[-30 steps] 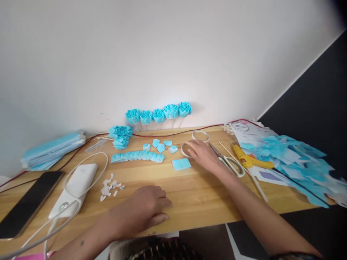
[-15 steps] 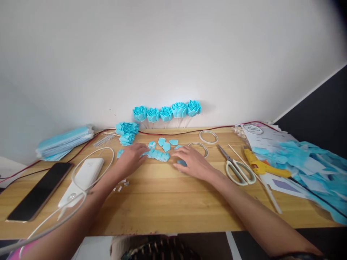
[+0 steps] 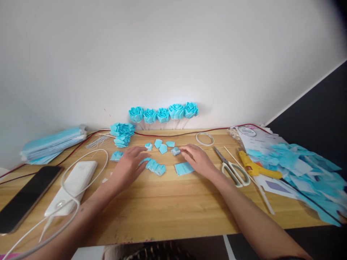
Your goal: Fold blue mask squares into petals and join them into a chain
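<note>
Unreadable oval label point(image 3: 247, 131) near far-right corner of table point(image 3: 176, 209), left hand point(image 3: 129, 164) loosely spread over petal row point(image 3: 157, 168), right hand point(image 3: 200, 159) at folded petal point(image 3: 175, 151), grip unclear

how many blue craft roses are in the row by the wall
5, side by side: leftmost rose, second rose, middle rose, fourth rose, rightmost rose. None there seems hidden; the overlapping blue cluster on the table isn't counted.

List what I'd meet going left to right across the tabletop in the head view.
Black phone, white power bank, left hand, cluster of three small blue pieces, right hand, scissors, yellow glue gun, pile of blue scraps.
</note>
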Tool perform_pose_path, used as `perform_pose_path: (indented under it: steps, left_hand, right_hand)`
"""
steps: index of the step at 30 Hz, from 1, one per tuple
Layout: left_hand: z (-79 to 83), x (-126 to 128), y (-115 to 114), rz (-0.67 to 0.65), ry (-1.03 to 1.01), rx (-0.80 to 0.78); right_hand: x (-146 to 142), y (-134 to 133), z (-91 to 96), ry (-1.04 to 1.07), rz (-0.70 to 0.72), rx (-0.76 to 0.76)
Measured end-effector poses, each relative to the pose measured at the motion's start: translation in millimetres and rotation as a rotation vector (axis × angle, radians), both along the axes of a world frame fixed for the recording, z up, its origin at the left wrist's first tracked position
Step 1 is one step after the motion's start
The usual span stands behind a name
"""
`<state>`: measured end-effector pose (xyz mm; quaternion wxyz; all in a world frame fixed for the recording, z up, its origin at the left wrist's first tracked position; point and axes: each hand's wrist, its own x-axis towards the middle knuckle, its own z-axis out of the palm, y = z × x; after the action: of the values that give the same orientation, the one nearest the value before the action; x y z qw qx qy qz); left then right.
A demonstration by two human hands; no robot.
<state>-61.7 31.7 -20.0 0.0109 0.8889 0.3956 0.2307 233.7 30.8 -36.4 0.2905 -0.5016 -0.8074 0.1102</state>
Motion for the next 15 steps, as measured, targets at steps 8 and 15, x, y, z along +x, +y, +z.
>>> perform_pose_path:
  steps: [8,15]
  left_hand:
    - [0.0,48,-33,-0.403,0.036,-0.187]
    - [-11.3,52,-50,-0.503,0.046,-0.317]
  right_hand:
    - [10,14,-11.9,-0.060,-0.086,0.032]
    - [-12,21,-7.4,-0.320,-0.004,-0.008]
